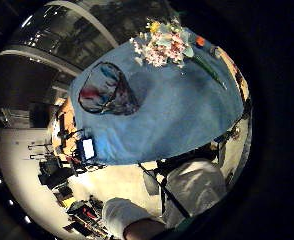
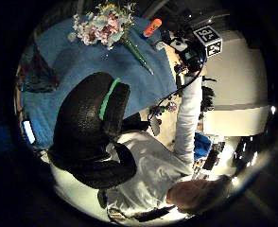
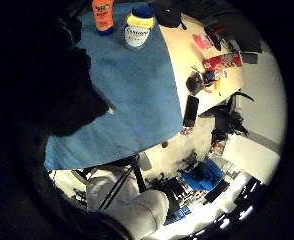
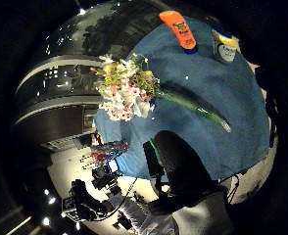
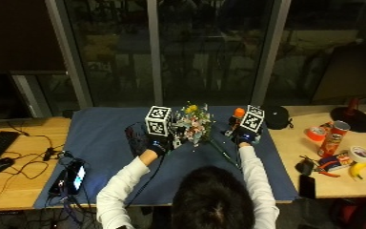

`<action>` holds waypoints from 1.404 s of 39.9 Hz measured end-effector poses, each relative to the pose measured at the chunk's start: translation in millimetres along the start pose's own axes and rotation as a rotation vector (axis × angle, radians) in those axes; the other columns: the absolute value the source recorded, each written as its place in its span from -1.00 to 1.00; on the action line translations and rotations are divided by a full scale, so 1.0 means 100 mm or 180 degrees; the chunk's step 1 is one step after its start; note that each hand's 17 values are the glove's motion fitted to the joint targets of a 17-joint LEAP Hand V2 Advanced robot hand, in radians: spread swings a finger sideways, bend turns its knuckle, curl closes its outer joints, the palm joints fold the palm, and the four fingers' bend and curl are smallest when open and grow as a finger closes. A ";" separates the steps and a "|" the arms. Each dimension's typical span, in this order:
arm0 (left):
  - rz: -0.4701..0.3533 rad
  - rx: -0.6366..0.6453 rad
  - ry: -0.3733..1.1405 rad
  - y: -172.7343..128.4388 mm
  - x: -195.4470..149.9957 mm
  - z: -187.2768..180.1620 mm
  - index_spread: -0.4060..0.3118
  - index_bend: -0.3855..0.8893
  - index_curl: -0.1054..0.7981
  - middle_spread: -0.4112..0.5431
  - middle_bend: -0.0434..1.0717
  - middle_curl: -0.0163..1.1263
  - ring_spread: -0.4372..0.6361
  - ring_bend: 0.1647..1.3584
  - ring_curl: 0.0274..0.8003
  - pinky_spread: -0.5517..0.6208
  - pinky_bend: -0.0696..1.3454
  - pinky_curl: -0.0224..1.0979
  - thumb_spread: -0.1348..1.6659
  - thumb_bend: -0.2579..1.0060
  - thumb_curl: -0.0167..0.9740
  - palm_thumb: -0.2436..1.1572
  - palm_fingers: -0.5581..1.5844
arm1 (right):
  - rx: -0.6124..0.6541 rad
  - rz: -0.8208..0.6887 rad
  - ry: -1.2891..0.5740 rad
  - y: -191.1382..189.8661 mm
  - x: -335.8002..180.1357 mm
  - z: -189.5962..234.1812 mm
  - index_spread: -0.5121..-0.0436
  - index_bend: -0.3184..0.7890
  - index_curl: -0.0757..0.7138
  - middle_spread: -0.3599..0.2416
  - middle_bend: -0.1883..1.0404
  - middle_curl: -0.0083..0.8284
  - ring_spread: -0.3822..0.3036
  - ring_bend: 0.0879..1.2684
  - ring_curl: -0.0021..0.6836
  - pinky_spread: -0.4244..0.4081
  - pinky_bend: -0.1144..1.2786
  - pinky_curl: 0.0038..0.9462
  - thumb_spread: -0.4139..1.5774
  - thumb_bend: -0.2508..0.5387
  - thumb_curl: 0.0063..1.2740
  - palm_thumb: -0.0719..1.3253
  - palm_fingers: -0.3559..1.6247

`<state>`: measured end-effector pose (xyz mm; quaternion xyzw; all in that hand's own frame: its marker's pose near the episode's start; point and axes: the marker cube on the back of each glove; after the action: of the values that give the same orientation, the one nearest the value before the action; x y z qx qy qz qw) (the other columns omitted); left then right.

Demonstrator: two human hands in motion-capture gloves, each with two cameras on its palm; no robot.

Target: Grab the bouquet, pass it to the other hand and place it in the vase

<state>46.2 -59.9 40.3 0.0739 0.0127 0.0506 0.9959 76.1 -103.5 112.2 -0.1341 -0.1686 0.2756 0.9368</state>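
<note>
Lying on the blue-clothed tabletop (image 5: pixel 113 143) between both gloved hands, the pink-and-white artificial bouquet (image 5: pixel 193 125) looks light, its blooms crushable; the stiff green stems (image 5: pixel 224 155) suit gripping. Whether either hand's fingers are curled, I cannot tell.

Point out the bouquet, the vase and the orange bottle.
bouquet (image 5: pixel 193 125): outside view, on the blossoms.
vase (image 1: pixel 106 89): left little finger side palm view, on its glass body.
orange bottle (image 4: pixel 179 30): right thumb side palm view, on its label.

Dark-haired person (image 5: pixel 212 195), long white sleeves (image 5: pixel 121 183), black gloves on both hands, green-striped thumb (image 2: pixel 109 97)
</note>
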 end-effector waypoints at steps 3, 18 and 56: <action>-0.0005 -0.0014 0.0005 0.02 -0.01 0.01 0.56 -0.23 -0.40 0.54 -0.56 -0.42 0.46 -0.12 -0.27 0.48 -0.14 -0.31 0.47 -0.62 -0.42 -0.29 -0.41 | 0.0316 -0.0107 -0.0041 -0.15 -0.01 0.11 0.33 -0.31 -0.61 0.24 -0.26 -0.11 -0.06 0.09 0.07 0.20 0.28 -0.22 0.52 -0.40 -0.54 -0.25 -0.13; -0.0087 -0.0179 0.0058 0.02 -0.18 0.18 0.55 -0.21 -0.39 0.55 -0.54 -0.39 0.48 -0.10 -0.29 0.50 -0.14 -0.33 0.47 -0.62 -0.40 -0.29 -0.41 | 0.0618 -0.0061 -0.0001 -0.24 -0.07 0.79 0.43 -0.30 -0.58 0.19 -0.20 -0.03 -0.16 0.07 0.09 0.11 0.26 -0.24 0.48 -0.39 -0.48 -0.12 -0.03; -0.0093 -0.0721 -0.0095 0.06 -0.28 0.55 0.43 -0.18 -0.27 0.48 -0.56 -0.35 0.52 -0.19 -0.37 0.51 -0.21 -0.37 0.47 -0.62 -0.39 -0.29 -0.36 | -0.0204 0.0166 0.0558 -0.27 -0.20 1.49 0.40 -0.08 -0.22 -0.05 -0.36 0.01 -0.36 0.00 0.19 -0.27 -0.05 -0.32 0.50 -0.37 -0.36 0.31 0.31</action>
<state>19.5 -65.2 96.3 -0.0386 -0.0068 0.0361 0.9986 14.8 -113.5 252.0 -0.1920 -0.0912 0.2816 0.9357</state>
